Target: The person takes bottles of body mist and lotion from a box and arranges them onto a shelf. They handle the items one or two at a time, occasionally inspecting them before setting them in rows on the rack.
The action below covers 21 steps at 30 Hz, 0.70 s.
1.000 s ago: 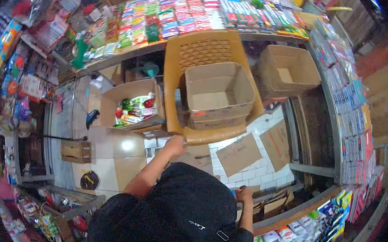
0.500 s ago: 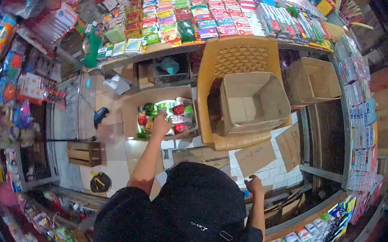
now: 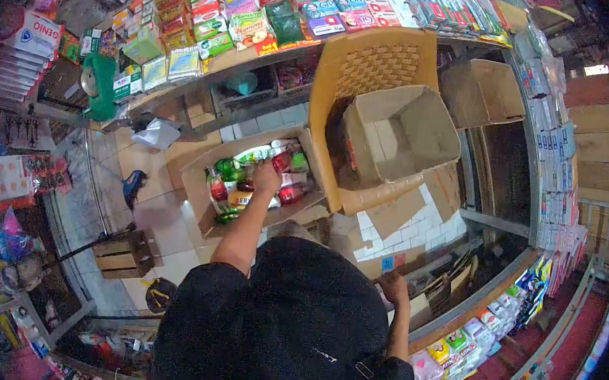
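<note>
The left hand (image 3: 267, 180) has left the front edge of the tan plastic chair (image 3: 322, 95) with a woven-pattern back, where it was a second ago. It now reaches into the open brown cardboard box (image 3: 206, 168), at 11 o'clock from the person's black-clothed torso (image 3: 298, 323). The arm's work has thus passed from the chair to the box's contents. Its fingers point down among the red and green bottles (image 3: 229, 169), beside a red one; whether they grasp it cannot be told. The right hand (image 3: 393, 287) hangs near 3 o'clock, fingers curled, their hold unclear. The square open cardboard carton (image 3: 379, 150) sits on the chair seat, at 1 o'clock.
</note>
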Each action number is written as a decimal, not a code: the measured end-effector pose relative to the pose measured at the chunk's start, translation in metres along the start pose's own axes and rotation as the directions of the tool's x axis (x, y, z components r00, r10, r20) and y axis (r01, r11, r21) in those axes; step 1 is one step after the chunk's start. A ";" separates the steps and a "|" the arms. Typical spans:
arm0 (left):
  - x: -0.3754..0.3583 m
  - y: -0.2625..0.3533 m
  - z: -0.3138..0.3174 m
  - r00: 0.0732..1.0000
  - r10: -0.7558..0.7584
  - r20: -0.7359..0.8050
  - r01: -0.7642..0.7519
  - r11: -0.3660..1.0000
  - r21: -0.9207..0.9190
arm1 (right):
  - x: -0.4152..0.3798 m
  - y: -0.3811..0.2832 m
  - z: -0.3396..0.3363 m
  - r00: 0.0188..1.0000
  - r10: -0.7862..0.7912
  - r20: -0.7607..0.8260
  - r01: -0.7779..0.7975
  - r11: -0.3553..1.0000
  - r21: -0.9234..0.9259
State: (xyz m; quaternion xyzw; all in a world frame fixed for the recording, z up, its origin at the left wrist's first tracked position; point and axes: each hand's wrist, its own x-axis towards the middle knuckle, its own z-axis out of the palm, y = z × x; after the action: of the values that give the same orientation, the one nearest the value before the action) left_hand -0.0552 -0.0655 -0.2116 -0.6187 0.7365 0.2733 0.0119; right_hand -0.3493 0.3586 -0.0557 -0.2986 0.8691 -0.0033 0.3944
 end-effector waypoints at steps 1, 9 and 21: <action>-0.004 0.000 -0.001 0.999 -0.025 0.033 0.025 1.000 -0.016 | 0.006 0.015 0.012 0.998 -0.055 0.009 0.056 0.997 -0.061; -0.018 -0.015 0.007 0.999 -0.003 0.048 0.011 0.983 -0.183 | 0.024 0.002 -0.002 0.999 -0.025 0.047 0.032 0.988 -0.153; 0.011 0.008 -0.019 0.993 -0.105 0.049 0.112 0.974 -0.196 | 0.009 -0.070 -0.025 0.997 0.040 0.071 -0.034 0.996 -0.082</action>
State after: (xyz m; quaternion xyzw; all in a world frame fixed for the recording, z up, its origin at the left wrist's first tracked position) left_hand -0.0592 -0.0827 -0.1956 -0.6506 0.6703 0.3563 -0.0208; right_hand -0.3353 0.2899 -0.0276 -0.2980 0.8590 0.0497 0.4133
